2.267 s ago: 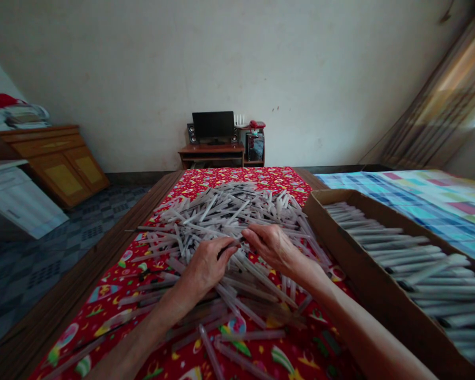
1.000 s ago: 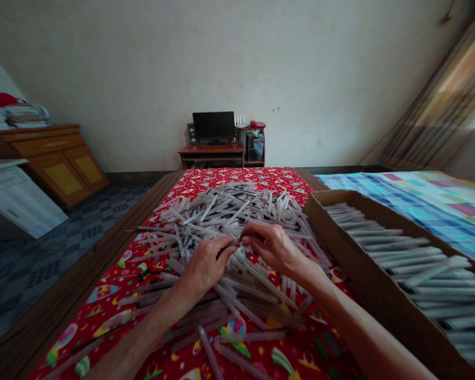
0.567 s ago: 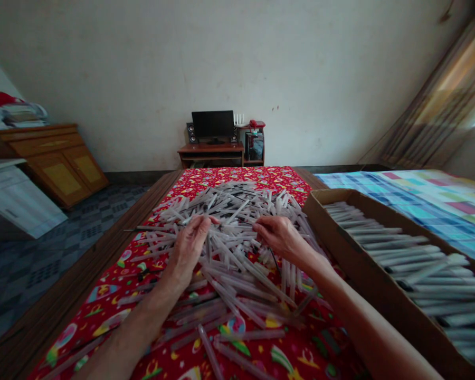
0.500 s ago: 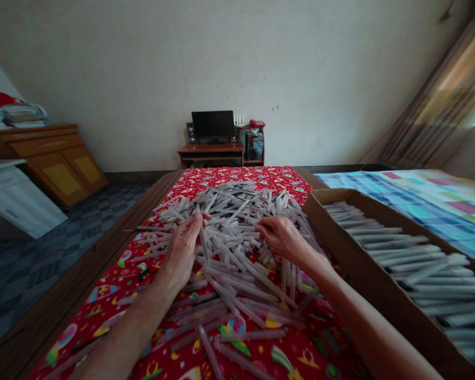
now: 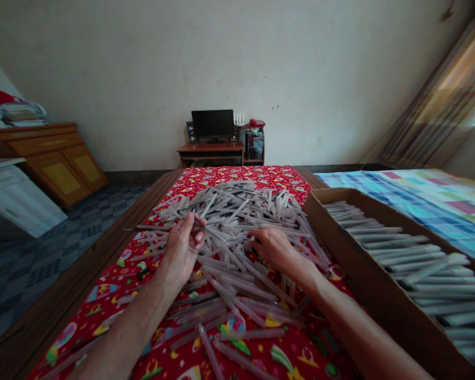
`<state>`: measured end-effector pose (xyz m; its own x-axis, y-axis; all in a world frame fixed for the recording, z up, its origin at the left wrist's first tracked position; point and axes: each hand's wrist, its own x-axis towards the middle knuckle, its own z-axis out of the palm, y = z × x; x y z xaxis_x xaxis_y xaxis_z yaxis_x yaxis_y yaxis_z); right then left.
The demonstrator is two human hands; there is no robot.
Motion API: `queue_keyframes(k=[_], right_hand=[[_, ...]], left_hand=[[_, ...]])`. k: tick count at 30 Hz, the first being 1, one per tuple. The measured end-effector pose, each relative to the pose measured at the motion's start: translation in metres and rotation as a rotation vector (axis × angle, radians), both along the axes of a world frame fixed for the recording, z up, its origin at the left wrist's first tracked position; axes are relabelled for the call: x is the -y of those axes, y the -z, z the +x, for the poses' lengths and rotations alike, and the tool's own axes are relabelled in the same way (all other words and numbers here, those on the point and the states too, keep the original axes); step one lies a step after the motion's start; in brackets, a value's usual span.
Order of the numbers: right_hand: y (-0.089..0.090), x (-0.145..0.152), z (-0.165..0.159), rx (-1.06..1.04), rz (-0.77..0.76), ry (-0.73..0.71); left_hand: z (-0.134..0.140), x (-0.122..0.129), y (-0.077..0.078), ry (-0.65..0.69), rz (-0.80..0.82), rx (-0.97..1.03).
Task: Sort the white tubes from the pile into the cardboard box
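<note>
My left hand is closed on a slim translucent plastic tube, pinched between thumb and fingers and slanting down to the right over the pile. My right hand is lowered over the right part of the pile with its fingers bent together; what they pinch, if anything, is hidden. Under and around both hands spreads a loose heap of translucent plastic tubes, with dark pieces among them. The heap lies on a red patterned tablecloth.
At my right stands a long cardboard box with rows of whitish tubes, some dark-ended. Beyond it lies a checked cloth. A computer desk with a monitor is against the far wall. Wooden cabinets stand left.
My left hand has turned, tipping its tube from nearly upright to a flatter slant. My right hand has moved down and slightly left into the heap.
</note>
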<state>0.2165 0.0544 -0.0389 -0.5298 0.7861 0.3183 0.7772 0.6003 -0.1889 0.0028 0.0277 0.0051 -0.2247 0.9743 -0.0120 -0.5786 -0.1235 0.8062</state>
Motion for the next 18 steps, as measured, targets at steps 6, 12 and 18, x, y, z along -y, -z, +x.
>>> queue_keyframes(k=[6,12,18], right_hand=[[0.009,-0.002,-0.005,-0.107,-0.005,-0.043],[-0.018,-0.011,-0.017,-0.779,-0.581,-0.111],[-0.018,0.002,-0.034,-1.043,-0.759,-0.195]], left_hand=[[0.003,0.002,0.005,0.045,0.028,0.010],[0.002,0.000,0.004,-0.050,0.076,-0.050],[0.004,0.001,0.003,-0.115,0.157,-0.043]])
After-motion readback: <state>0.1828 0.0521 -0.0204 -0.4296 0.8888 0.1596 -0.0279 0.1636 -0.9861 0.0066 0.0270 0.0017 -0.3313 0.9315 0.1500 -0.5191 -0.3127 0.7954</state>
